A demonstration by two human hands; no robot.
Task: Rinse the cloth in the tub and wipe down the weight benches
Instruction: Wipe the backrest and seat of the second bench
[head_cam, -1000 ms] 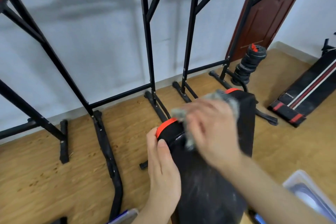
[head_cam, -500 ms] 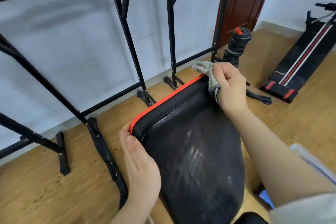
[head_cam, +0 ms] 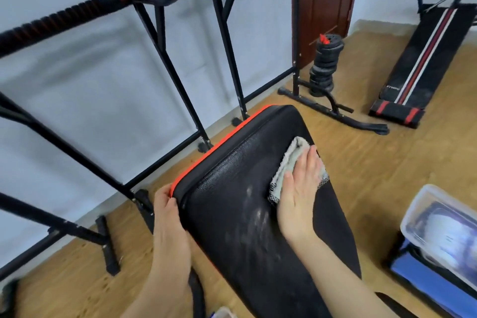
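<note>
A black padded weight bench point(head_cam: 232, 188) with an orange top rim fills the middle of the view, its surface marked with pale dusty smears. My right hand point(head_cam: 299, 188) lies flat on a grey cloth point(head_cam: 289, 162) and presses it against the pad's right side. My left hand point(head_cam: 170, 224) grips the bench's left edge just below the orange rim. A clear plastic tub point(head_cam: 423, 209) stands on a blue base at the right edge. A second black bench point(head_cam: 426, 64) with red and white stripes leans at the far right.
Black pull-up frames point(head_cam: 165, 59) stand along the white wall, their feet spread over the wooden floor behind the bench. A stack of black weight plates point(head_cam: 325, 64) sits by a brown door point(head_cam: 322, 2). A curved black foot bar point(head_cam: 335, 111) lies beyond the bench.
My right hand has slid with the cloth from the bench's top right corner down onto the pad's face. My left hand keeps its grip on the left edge.
</note>
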